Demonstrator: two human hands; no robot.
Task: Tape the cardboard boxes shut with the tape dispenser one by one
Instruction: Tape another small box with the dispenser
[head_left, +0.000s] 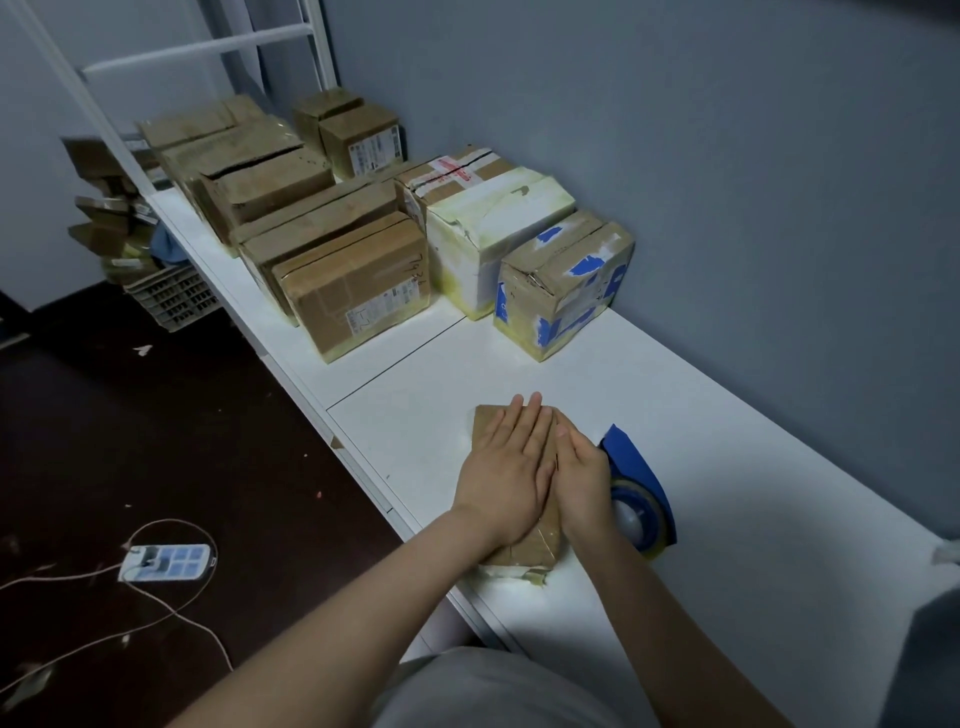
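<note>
The left hand (506, 470) and right hand (584, 483) are bare, as are both forearms, from the fingers (530, 415) back to the lower edge of the view. Well behind the fingers, between the forearms, shows a plain light grey garment (483, 691) with soft folds.

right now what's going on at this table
A person presses the left hand and right hand flat, side by side, on a small cardboard box on the white table. The blue tape dispenser lies beside the box, by the right hand, held by neither. More boxes stand farther along the table.
</note>
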